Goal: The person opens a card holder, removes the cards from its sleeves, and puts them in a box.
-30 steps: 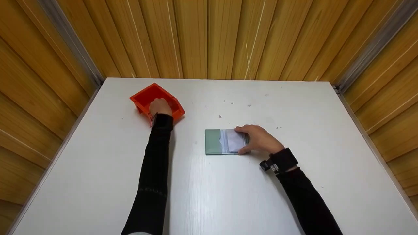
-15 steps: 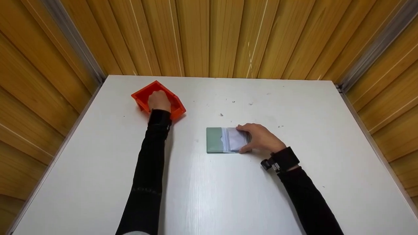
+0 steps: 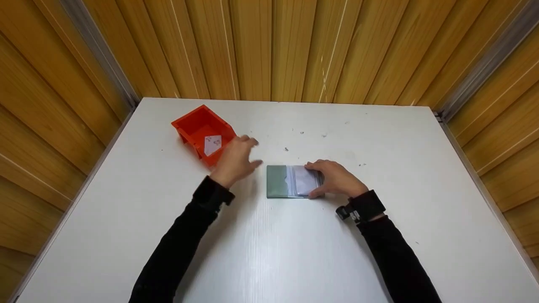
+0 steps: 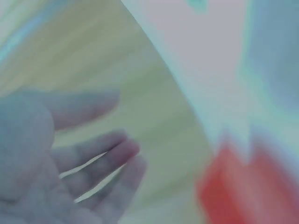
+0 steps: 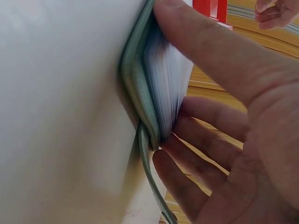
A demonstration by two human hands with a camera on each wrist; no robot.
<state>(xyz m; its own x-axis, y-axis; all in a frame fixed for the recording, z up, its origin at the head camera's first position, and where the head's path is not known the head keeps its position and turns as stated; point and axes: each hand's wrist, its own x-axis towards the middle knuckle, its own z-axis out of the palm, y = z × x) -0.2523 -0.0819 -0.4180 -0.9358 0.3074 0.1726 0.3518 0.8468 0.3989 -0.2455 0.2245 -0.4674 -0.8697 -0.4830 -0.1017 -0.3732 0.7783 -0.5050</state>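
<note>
A green card holder (image 3: 276,182) lies spread on the table, a stack of clear plastic sleeves (image 3: 305,181) on its right part. My right hand (image 3: 335,181) grips that right end, thumb on the near edge and fingers on the far edge. In the right wrist view the many thin sleeves (image 5: 163,88) show edge-on within the green cover (image 5: 135,79), and a strap hangs off it. My left hand (image 3: 235,163), fingers spread and holding nothing, is between the red bin (image 3: 194,119) and the card holder. Inside the bin is a white card (image 3: 212,144) with small reddish marks.
The white table (image 3: 269,252) has wood-patterned panels (image 3: 290,50) behind it and at both sides. Small dark specks (image 3: 286,149) mark the tabletop beyond the card holder.
My left hand has come out of the red bin and moved right toward the card holder, its fingers opening; the card in the bin now shows. The right hand keeps its grip.
</note>
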